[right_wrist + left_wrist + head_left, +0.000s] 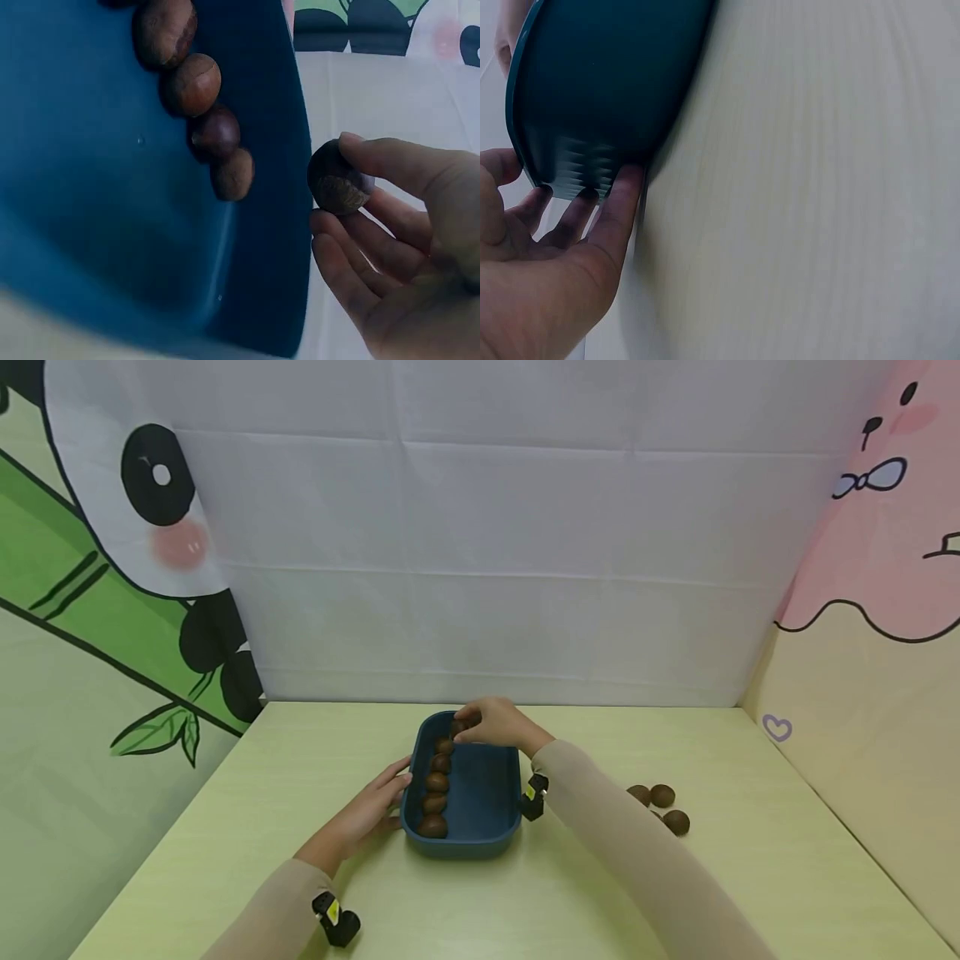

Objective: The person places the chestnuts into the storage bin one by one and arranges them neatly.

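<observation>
A dark blue rectangular box [483, 847] stands on the table. Along its left inner side runs a row of several brown chestnuts [437, 782]. My right hand [497, 724] is over the box's far end and pinches one chestnut [340, 180] between thumb and fingertips, near the rim in the right wrist view. My left hand [371, 810] rests its fingertips against the outside of the box's left wall. In the left wrist view, its fairly straight fingers [619, 210] touch that wall low down, with the thumb by the rim.
Several more chestnuts [677, 822] lie on the table to the right, partly hidden behind my right sleeve [622, 827]. A white cloth [510, 527] hangs behind the pale table [262, 793], with printed cloths at both sides.
</observation>
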`<control>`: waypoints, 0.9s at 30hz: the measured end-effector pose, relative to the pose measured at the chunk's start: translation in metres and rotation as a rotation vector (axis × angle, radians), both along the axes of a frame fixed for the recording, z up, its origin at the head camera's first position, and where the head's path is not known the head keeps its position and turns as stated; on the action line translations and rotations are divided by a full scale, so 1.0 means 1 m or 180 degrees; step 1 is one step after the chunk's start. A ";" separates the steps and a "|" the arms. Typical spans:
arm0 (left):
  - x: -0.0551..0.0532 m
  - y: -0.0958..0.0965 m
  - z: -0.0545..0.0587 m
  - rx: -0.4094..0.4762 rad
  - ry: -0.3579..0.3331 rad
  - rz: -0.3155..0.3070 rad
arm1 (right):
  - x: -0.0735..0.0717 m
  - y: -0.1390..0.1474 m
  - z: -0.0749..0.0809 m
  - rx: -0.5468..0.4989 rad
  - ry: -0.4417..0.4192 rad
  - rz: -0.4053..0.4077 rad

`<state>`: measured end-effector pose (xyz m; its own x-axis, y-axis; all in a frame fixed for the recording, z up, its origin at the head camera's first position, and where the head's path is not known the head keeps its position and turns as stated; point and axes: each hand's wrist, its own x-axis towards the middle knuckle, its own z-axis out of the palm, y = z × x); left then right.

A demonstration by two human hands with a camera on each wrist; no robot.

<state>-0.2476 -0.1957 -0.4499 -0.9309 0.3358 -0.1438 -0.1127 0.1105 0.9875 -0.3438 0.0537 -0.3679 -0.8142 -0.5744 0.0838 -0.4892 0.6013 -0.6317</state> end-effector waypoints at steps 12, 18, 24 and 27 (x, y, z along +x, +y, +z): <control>-0.001 0.001 -0.001 -0.0054 -0.0003 0.0093 | -0.005 -0.025 -0.020 0.0028 -0.0030 -0.0607; -0.001 0.001 -0.001 -0.0036 0.0034 0.0042 | -0.005 -0.028 -0.030 0.0069 -0.0218 -0.0851; -0.001 0.000 -0.002 -0.0012 0.0038 0.0003 | -0.014 -0.028 -0.051 0.0183 -0.0270 -0.1051; -0.001 0.000 -0.002 0.0004 0.0027 -0.0005 | -0.006 -0.028 -0.046 0.0161 -0.0280 -0.1161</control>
<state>-0.2490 -0.1958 -0.4523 -0.9315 0.3375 -0.1355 -0.1042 0.1094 0.9885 -0.3497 0.0256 -0.4138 -0.9688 -0.2472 -0.0167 -0.1825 0.7575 -0.6268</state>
